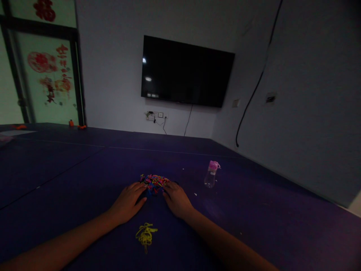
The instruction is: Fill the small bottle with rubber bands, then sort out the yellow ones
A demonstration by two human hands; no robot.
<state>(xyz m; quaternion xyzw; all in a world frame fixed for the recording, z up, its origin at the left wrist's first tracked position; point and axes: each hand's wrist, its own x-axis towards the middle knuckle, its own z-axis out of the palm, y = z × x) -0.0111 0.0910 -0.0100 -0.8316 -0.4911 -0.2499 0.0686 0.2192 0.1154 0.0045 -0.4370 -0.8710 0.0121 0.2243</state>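
A pile of small multicoloured bands or strings (153,183) lies on the dark purple table (113,169); their exact kind is too small to make out. My left hand (128,202) rests flat at the pile's left side, fingertips touching its edge and thumb apart. On the right side, my right hand (177,198) lies with its fingers stretched over the pile's edge. Neither hand grips anything. Closer to me, between my forearms, a loose tangle of yellow string (146,235) sits by itself.
A clear bottle with a pink lid (211,175) stands right of my right hand. Small white scraps (195,194) dot the surface. Orange objects (81,127) lie at the far left edge. A black television (187,71) hangs on the wall, and a dark cable (254,92) dangles at right.
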